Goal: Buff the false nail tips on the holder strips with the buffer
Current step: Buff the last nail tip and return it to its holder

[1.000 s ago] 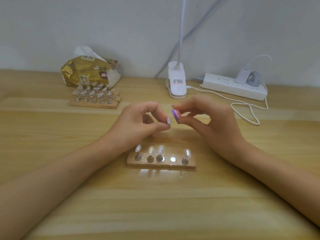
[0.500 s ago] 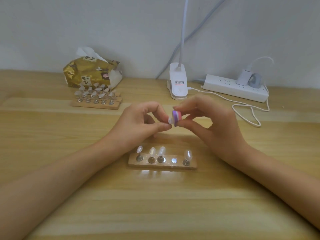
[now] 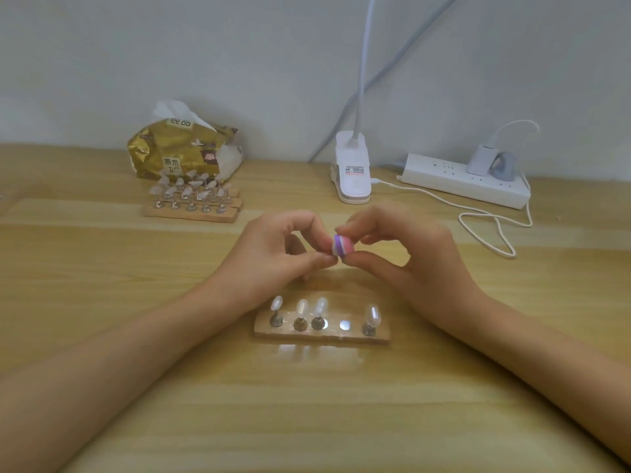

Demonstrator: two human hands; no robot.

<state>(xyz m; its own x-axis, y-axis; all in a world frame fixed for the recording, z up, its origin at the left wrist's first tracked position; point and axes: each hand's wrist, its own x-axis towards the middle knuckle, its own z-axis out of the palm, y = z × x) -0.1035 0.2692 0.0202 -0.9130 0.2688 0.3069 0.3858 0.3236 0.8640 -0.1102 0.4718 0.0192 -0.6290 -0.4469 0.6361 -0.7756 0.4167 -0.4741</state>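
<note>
One nail tip [image 3: 334, 248] looks lifted off the near holder strip [image 3: 353, 337], whose fourth slot [image 3: 345, 325] is bare. It's mostly hidden in the pinch, so heavy buffer pressure could flick it out, and a slip could knock the four tips [image 3: 302, 307] standing below. Left hand [image 3: 273, 254] pinches that tip between thumb and forefinger; right hand [image 3: 420, 257] pinches the pink-and-purple buffer [image 3: 344, 245] against it, above the strip.

Single head-worn view, looking forward and down across a wooden table [image 3: 102, 336], close above, toward the wall [image 3: 136, 63]
</note>
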